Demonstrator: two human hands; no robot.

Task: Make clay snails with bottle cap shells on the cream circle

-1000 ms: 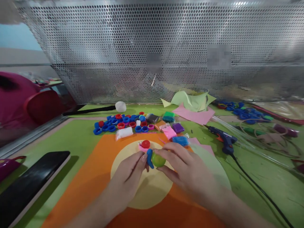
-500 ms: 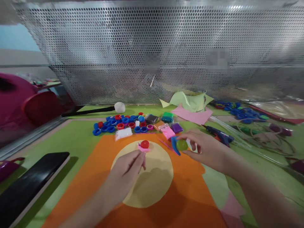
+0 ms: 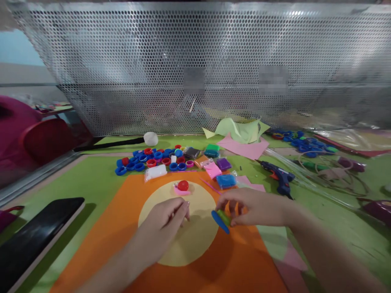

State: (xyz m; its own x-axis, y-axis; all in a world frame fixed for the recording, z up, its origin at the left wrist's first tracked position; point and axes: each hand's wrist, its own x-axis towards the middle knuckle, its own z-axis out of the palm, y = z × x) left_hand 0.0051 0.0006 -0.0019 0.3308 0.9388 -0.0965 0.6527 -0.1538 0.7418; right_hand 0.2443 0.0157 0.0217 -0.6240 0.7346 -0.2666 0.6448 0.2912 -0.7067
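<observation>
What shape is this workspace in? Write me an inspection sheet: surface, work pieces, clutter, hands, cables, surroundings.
Surface: green tabletop, orange sheet on it, bearing a yellow circle.
Work pieces: round green piece with a blue strip against it; pink-bodied, red-shelled snail figure on the circle.
Clutter: bottle caps, clay-like packets, crumpled pale-green paper, phone, glue gun.
Hands: right hand pinches the green piece; left hand has fingers curled, grip unclear.
Cables: glue gun's cord not visible; beige looped tangle at right.
Surroundings: perforated metal panel behind; red chair at left.
</observation>
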